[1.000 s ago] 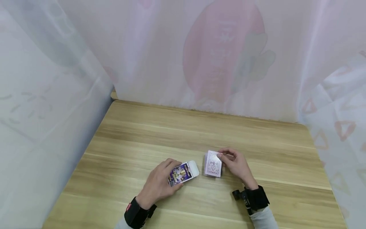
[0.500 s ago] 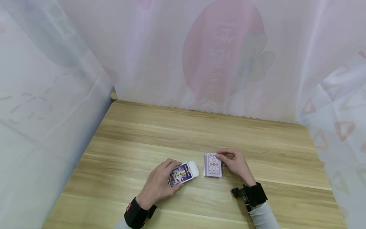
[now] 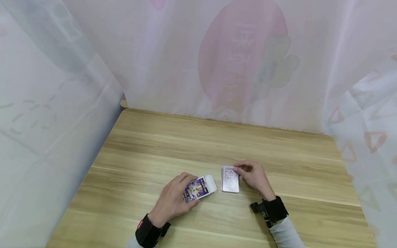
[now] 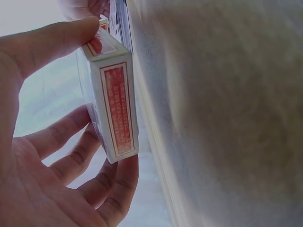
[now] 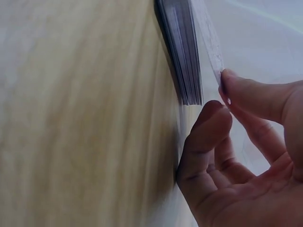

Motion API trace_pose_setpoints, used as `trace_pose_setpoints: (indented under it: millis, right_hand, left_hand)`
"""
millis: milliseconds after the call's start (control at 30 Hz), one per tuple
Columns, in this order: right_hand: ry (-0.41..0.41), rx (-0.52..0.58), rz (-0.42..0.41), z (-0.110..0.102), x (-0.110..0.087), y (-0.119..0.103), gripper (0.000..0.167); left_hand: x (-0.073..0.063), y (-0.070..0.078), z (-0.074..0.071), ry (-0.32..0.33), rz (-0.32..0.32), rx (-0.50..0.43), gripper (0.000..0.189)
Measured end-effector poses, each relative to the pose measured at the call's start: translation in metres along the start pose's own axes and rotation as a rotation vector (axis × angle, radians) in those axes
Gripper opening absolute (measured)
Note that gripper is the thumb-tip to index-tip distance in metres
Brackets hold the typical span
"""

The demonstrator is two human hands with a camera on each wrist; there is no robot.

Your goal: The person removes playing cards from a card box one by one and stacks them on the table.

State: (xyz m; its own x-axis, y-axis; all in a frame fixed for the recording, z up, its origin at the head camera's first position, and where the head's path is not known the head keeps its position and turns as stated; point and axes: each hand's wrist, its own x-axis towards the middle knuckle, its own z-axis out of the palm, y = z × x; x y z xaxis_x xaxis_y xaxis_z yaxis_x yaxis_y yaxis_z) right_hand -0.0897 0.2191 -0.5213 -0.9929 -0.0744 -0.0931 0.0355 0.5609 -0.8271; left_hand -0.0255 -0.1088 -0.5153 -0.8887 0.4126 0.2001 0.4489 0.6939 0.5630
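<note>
Left hand: grips box | Right hand: pinches card above deck | Risk: card could slip askew, pinched near corner only

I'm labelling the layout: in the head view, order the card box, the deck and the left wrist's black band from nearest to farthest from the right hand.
1. Deck: immediately left of the right hand.
2. Card box: farther left, gripped by the left hand.
3. Black band: around the left wrist.
</note>
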Motion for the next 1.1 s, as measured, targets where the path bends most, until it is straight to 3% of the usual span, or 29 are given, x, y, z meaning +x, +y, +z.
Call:
trace_pose_setpoints:
  millis: [200, 467, 1100]
  right_hand:
    - [0.012, -0.050, -0.022, 0.0034, 0.0016, 0.0000, 0.009]
    - [0.012, -0.090, 0.009, 0.0061, 0.0041, 0.0018, 0.009]
    - [0.016, -0.092, -0.010, 0.0048, 0.0069, 0.0017, 0.010]
  left_hand:
    - [-0.0001, -0.0008, 0.0012, 0.011, 0.012, 0.003, 0.072]
    - [0.0003, -0.0012, 0.0025, 0.006, 0.003, 0.005, 0.073]
    - [0.0040, -0.0021, 0.0035, 0.007, -0.004, 0.004, 0.072]
